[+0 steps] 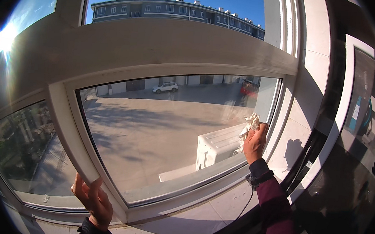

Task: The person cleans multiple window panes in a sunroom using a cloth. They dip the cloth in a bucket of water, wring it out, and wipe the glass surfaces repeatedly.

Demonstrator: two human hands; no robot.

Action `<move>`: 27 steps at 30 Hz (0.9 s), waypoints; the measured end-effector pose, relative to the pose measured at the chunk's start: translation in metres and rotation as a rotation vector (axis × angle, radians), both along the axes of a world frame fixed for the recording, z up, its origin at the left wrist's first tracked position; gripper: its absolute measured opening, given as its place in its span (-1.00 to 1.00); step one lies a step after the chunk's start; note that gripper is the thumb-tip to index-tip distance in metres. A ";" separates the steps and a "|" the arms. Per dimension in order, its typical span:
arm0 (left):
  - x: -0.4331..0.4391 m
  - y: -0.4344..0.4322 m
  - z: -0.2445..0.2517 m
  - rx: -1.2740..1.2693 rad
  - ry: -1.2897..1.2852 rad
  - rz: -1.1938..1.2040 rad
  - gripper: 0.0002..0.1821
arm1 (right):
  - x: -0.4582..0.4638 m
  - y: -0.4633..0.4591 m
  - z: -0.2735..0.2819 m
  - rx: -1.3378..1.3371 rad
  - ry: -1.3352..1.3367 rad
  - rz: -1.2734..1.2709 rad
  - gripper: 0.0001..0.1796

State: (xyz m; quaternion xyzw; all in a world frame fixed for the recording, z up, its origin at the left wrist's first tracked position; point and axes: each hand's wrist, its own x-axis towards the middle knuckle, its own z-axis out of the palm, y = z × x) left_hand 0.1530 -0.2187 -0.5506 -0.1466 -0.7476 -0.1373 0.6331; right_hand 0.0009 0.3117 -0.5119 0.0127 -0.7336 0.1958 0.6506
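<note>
A crumpled white cloth or paper wad is gripped in my right hand, close against the right side of the lower window pane. Part of the wad hangs below my fingers along the glass. My left hand is at the lower end of the white window mullion; its fingers and thumb curve around the mullion's two sides. Whether the palm touches the frame is hidden.
A tiled sill runs beneath the window, and a thin cable hangs from my right wrist. At right stands an open white-framed sash. Outside are an air-conditioner outdoor unit, a white car and a long building. Sun glares at left.
</note>
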 end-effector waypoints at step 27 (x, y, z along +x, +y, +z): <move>0.004 -0.014 0.008 -0.083 0.056 -0.039 -0.71 | 0.125 -0.354 0.040 0.472 -0.041 0.708 -0.72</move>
